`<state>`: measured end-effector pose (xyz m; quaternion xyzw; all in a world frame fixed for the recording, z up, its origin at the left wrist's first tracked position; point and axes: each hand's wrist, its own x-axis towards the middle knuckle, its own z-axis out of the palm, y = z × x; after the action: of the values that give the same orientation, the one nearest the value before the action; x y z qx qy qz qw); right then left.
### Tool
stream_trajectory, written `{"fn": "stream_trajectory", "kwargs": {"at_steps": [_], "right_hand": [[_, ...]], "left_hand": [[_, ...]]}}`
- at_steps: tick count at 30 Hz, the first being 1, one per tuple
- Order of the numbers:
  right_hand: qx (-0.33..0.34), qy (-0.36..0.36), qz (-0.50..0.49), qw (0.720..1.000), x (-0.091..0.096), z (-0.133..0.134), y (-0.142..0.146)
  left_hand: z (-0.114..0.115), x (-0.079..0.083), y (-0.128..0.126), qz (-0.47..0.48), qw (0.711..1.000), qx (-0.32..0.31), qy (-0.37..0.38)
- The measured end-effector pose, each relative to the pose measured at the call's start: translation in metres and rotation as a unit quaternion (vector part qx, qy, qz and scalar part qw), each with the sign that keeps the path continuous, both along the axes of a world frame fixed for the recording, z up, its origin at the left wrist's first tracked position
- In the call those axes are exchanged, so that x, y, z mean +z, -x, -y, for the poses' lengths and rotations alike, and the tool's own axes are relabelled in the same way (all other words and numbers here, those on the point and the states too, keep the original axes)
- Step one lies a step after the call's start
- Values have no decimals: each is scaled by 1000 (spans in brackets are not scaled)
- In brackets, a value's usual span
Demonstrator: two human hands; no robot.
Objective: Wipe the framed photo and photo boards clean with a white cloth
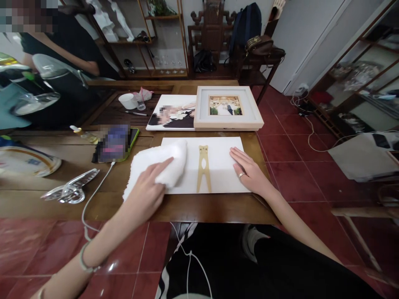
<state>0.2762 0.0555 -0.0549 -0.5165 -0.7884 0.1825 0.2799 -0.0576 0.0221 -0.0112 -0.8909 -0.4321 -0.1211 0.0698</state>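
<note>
A white rectangular board [221, 174] lies flat on the wooden table in front of me. On its middle is a flat, gold-coloured, A-shaped piece [204, 168] with two legs and a small eared top. My left hand [149, 182] is closed on a fluffy white towel [174, 158], its index finger stretched over the cloth; the other fingertips are hidden. The towel covers the board's left part and spills past its edge. My right hand [249, 170] rests flat on the right edge of the board, fingers extended, with a ring on one finger.
Behind the board lie a photo print [174, 112] and a light wooden picture frame [229, 124]. To the left are a phone [114, 143] with a white cable, a dropper bottle [85, 135] and a shiny silver clip [73, 189]. Another person [68, 45] is at far left.
</note>
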Motion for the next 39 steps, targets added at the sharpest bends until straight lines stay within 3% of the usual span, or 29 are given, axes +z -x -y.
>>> {"fn": "stream_trajectory", "kwargs": {"at_steps": [4,6,8,13,16,19,22,24,26,29,33,36,39], "right_hand": [[0,-3,3,1000,0,0,0],[2,-4,1,1000,0,0,-1],[2,-5,1,1000,0,0,-1],[3,-8,-1,1000,-1,0,-1],[2,-9,1,1000,-2,0,-1],[1,-10,3,1000,-2,-1,-1],[6,-16,2,1000,-2,0,-1],[9,-18,2,1000,-1,0,-2],[7,-14,2,1000,-1,0,-1],[1,-9,2,1000,-1,0,-1],[2,-12,3,1000,-1,0,-1],[-1,-8,6,1000,0,0,-1],[-1,-6,5,1000,0,0,-1]], "left_hand": [[-20,25,7,-15,997,-21,-66],[-21,28,1,-16,996,-30,-79],[-20,22,-7,-16,997,-36,-68],[-26,-14,-14,35,998,-36,-23],[-36,-20,-11,34,999,-20,-23],[-42,-2,-6,29,997,-18,-72],[-45,24,3,68,984,49,-156],[-46,32,7,75,980,73,-169],[-48,27,8,53,988,41,-137],[-52,3,3,24,997,-6,-71],[-66,-21,-6,30,999,26,-25],[-74,-21,-9,-12,1000,12,7],[-60,-15,-13,-49,998,-18,27]]}}
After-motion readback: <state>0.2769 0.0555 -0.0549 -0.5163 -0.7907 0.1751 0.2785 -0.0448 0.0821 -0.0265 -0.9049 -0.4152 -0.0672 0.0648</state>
